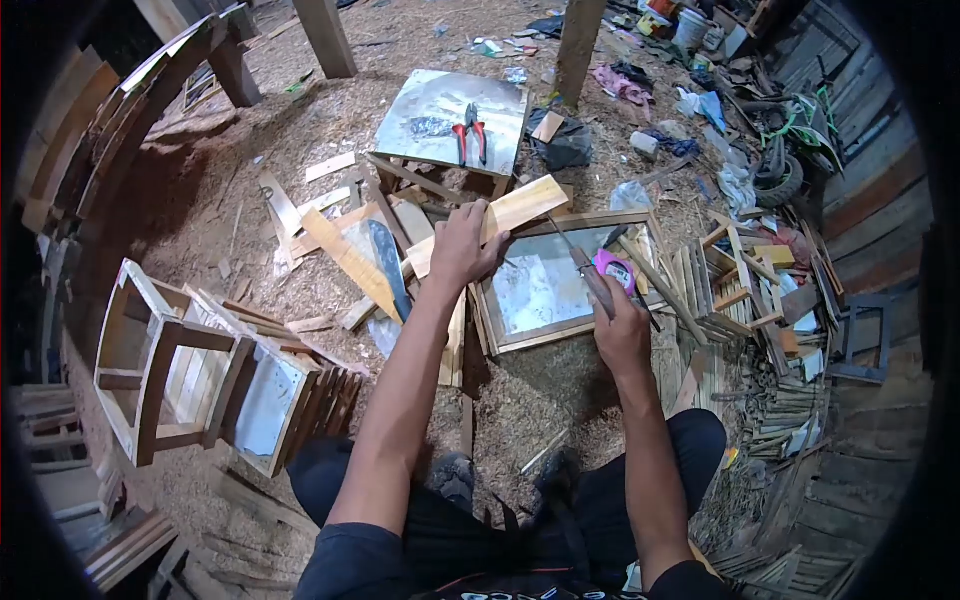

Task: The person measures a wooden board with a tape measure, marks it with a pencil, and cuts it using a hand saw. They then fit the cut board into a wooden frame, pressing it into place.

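Note:
My left hand point(462, 245) is closed around a pale wooden board point(530, 205), which slants up to the right over other wood pieces. My right hand point(622, 325) grips a thin-bladed tool point(592, 280) with a brown handle; its narrow metal tip points up-left toward the board's right end. I cannot make out its exact kind. Just beyond that hand, a pink tape measure point(613, 268) rests on a wood-framed panel point(530, 285) with a whitish surface. Left of my left hand, a long blue-grey flat tool point(388, 268) lies across wood offcuts.
Red-handled pliers point(470, 135) lie on a low metal-topped stool point(400, 110) ahead. A wooden chair frame point(160, 380) stands at the left, and slatted woodwork point(725, 275) at the right. Wood shavings cover the ground. A motorbike point(800, 140) is by the plank wall.

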A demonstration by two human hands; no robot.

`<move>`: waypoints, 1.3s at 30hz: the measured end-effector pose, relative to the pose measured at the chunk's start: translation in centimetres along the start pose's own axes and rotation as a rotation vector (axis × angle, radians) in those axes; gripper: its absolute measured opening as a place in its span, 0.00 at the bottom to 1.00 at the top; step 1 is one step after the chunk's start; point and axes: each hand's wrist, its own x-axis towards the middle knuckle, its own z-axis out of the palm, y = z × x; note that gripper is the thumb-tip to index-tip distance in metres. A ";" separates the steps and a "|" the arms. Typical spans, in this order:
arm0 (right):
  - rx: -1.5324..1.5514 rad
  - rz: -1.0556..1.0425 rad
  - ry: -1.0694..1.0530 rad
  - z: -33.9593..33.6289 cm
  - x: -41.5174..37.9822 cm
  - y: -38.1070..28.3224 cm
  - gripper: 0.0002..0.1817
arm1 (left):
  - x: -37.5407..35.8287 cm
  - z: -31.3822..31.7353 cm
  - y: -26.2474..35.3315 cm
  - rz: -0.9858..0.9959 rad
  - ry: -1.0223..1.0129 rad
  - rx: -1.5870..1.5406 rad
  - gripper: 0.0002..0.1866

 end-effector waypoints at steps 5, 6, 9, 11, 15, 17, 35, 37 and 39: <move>0.051 0.102 -0.051 0.6 -0.4 0.5 0.22 | 0.1 0.0 0.3 0.014 0.016 0.007 0.32; 0.051 0.111 -0.054 0.7 -0.4 0.4 0.22 | 0.0 0.2 0.2 0.013 0.007 0.006 0.32; 0.188 0.168 0.095 0.8 0.6 -0.4 0.21 | -0.3 0.4 0.6 0.035 0.113 0.045 0.31; 0.236 0.185 0.156 0.6 1.8 -0.4 0.20 | -0.2 0.2 0.8 0.036 0.060 0.065 0.32; 0.329 0.145 0.180 -0.2 2.7 -1.6 0.20 | 0.2 -1.4 1.5 0.068 -0.135 0.138 0.34; 0.383 0.154 0.064 -0.2 1.8 -2.7 0.21 | 0.2 -1.6 1.9 0.077 -0.209 0.145 0.35; 0.349 0.136 -0.074 1.4 -1.0 -6.0 0.22 | 0.8 -1.3 1.4 0.087 -0.247 0.243 0.35; 0.355 0.143 -0.078 1.7 -0.8 -6.5 0.22 | 0.6 -0.6 1.3 0.069 -0.180 0.241 0.35; 0.356 0.147 -0.083 1.7 -0.5 -6.7 0.21 | 0.7 -0.4 1.4 0.049 -0.109 0.234 0.35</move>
